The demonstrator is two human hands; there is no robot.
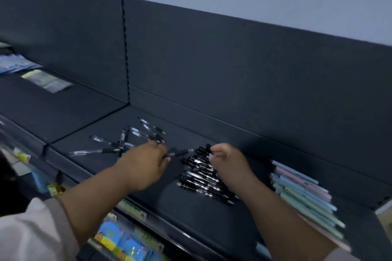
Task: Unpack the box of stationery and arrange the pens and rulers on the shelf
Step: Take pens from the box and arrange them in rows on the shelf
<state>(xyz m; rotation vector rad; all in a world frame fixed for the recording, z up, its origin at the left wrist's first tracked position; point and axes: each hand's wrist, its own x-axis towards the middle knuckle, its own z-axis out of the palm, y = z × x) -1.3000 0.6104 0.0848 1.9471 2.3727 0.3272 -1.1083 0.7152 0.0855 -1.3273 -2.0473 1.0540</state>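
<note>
Through the head camera I saw both hands over the dark shelf (212, 220). The left hand (146, 165) pinched one end of a single black pen (180, 152), which lay almost level just above the shelf and pointed toward the right hand (228, 160). The right hand had its fingers curled tight at the far end of the row of black pens (199, 178). I could not tell whether it gripped one of them or only touched them. That row lay side by side on the shelf between the two forearms, and the right wrist covered its near right corner.

Left of the left hand lay a loose scatter of clear-barrelled pens (125, 140), crossing one another at all angles, some hidden behind the knuckles. To the right, apart from the black row, sat a neat stack of pastel pens (305, 193) in pink, blue and green. The back panel (233, 59) rose just behind everything, with a slotted upright (125, 48) at the joint with the neighbouring shelf (63, 112). On that shelf lay a flat packet (47, 80) and some blue packs (14, 63). Below the front edge I made out label strips (135, 210) and bright blue-and-yellow packets (118, 239) on a lower tier. A pale sleeve (31, 233) filled the near left corner.
</note>
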